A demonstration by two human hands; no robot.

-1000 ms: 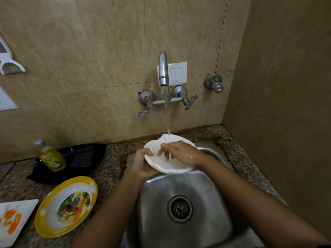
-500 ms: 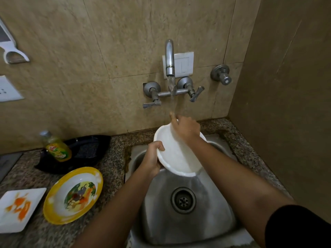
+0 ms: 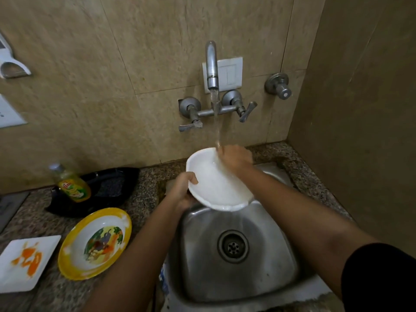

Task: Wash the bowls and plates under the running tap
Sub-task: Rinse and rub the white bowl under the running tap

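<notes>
left hand grips the near-left rim of the white bowl, thumb hooked over the edge and fingers hidden beneath it, while the right hand lies over the bowl's far rim with fingers bent onto the wet inside, rubbing rather than grasping as far as i can tell. the bowl hangs tilted above the back edge of the steel sink, its low lip spilling toward the drain, and the stream from the tap lands right at the far rim by the right fingers. it looks stiff and light, likely melamine or thin ceramic, so it should turn easily in one hand; wet and glossy, it will be slippery, and a knock on the steel could chip it. the safest hold is the rim, pinched thumb over and fingers under, as the left hand has it. outward, on the speckled granite table left of the sink, a yellow-rimmed bowl with a printed picture sits near the sink's edge, and a square white plate smeared with orange sauce lies toward the table's left edge; both look unwashed. behind them a dish soap bottle stands against a black tray by the back wall. beige tiled walls close in the corner, with a switch plate behind the spout.
</notes>
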